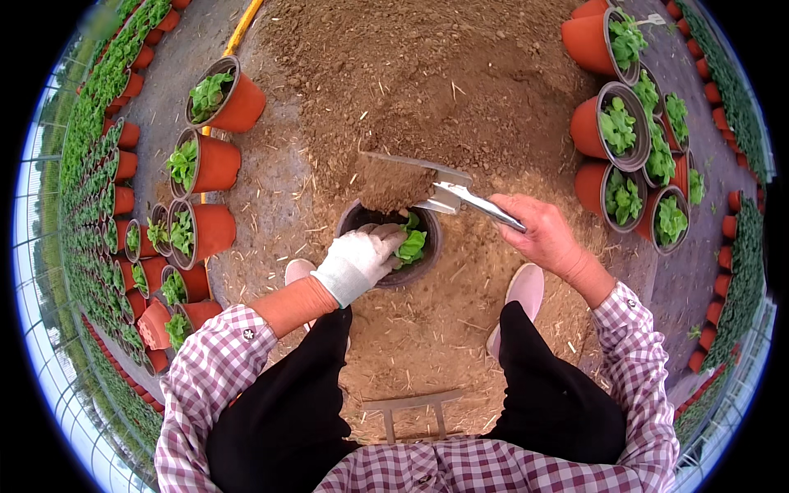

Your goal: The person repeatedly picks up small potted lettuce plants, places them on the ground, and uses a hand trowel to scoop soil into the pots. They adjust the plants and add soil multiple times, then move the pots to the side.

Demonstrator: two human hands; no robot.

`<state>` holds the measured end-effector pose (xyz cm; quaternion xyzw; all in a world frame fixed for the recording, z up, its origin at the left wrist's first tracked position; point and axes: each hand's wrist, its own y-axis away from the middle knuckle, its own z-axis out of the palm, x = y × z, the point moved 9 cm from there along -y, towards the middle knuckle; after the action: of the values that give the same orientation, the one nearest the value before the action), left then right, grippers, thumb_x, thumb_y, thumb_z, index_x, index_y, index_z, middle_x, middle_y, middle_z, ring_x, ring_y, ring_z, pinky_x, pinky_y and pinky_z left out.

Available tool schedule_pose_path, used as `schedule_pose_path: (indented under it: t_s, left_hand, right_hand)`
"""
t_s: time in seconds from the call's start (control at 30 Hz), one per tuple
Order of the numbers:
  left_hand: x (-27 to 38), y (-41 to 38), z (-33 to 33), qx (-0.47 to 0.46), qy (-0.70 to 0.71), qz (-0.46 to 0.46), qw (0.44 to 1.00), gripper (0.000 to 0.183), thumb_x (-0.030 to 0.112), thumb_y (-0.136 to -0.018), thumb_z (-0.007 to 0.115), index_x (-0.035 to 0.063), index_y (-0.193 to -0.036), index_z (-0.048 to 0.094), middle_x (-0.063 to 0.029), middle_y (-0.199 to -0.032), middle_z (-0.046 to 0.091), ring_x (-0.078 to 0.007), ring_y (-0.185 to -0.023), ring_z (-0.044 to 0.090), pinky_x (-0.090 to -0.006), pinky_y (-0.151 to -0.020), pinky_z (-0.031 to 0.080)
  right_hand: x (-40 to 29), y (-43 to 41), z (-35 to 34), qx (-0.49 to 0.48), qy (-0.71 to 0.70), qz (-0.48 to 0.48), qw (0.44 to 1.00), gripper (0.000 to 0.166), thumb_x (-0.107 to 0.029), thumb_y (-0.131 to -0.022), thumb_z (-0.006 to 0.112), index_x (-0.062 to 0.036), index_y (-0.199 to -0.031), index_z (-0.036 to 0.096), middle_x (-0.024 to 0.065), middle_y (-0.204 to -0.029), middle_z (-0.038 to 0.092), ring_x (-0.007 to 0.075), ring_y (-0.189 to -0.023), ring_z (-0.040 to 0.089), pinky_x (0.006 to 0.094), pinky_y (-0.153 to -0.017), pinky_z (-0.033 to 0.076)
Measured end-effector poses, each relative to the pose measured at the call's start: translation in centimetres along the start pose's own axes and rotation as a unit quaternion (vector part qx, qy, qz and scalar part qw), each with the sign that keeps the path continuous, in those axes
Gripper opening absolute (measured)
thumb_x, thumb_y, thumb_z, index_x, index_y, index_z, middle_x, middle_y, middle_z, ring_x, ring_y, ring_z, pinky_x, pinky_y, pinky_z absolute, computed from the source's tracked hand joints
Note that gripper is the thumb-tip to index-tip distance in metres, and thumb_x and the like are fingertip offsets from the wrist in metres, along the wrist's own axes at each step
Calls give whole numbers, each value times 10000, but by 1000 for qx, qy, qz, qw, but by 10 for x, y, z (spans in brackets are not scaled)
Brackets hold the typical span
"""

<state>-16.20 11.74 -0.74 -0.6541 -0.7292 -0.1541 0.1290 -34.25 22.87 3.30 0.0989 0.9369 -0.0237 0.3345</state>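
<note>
Between my feet stands a plastic plant pot (pixel 435 249) with a leafy green seedling (pixel 412 245) in it. My left hand (pixel 363 256), in a white glove, reaches over the pot's left rim with its fingers at the seedling; whether they grip the leaves or stem is hidden. In my bare right hand (pixel 536 231) is the metal handle of a hand scoop (pixel 453 185). Its blade lies over the far rim of the pot, heaped with brown soil (pixel 391 185). The soil in the pot is mostly hidden by the glove and leaves.
A large mound of loose soil (pixel 431 80) lies beyond the pot. Potted seedlings stand in groups at left (pixel 216 163) and right (pixel 588 126). A yellow hose or pipe (pixel 243 28) runs behind the left pots. Near my legs is a metal frame (pixel 413 402).
</note>
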Motion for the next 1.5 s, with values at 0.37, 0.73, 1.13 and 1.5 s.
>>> schedule_pose_path:
  t_s: [0.37, 0.73, 1.13, 1.5]
  left_hand:
    - [-6, 25, 9, -110, -87, -39, 989, 405, 261, -878, 603, 142, -1262, 555, -62, -641, 630, -259, -577, 650, -400, -527, 518]
    - [-63, -24, -68, 17, -25, -166, 986, 350, 276, -873, 629, 137, -1194, 614, -190, -809, 662, -344, -738, 660, -439, -613, 520]
    - [-106, 50, 32, -56, 445, -435, 781, 251, 169, -929, 532, -9, -1097, 590, -152, -999, 656, -294, -912, 653, -372, -815, 538]
    - [-70, 51, -17, 72, 235, -302, 921, 427, 170, -924, 549, 55, -1328, 478, -154, -1160, 647, -304, -1031, 644, -381, -840, 524]
  right_hand:
    - [122, 108, 64, 134, -221, 298, 919, 302, -143, -880, 631, -27, -1158, 612, 8, -740, 586, 124, -588, 562, 277, -518, 466]
    - [173, 61, 89, 92, -342, 432, 830, 311, -201, -889, 620, -10, -1134, 621, -34, -604, 479, 64, -444, 414, 254, -386, 321]
    - [157, 70, 76, 153, -333, 366, 855, 305, -170, -882, 640, 3, -1133, 651, -42, -758, 580, 44, -633, 487, 222, -562, 417]
    - [96, 102, 66, 135, -472, 429, 758, 317, -134, -904, 635, -36, -1201, 586, -62, -676, 495, 15, -462, 372, 198, -382, 257]
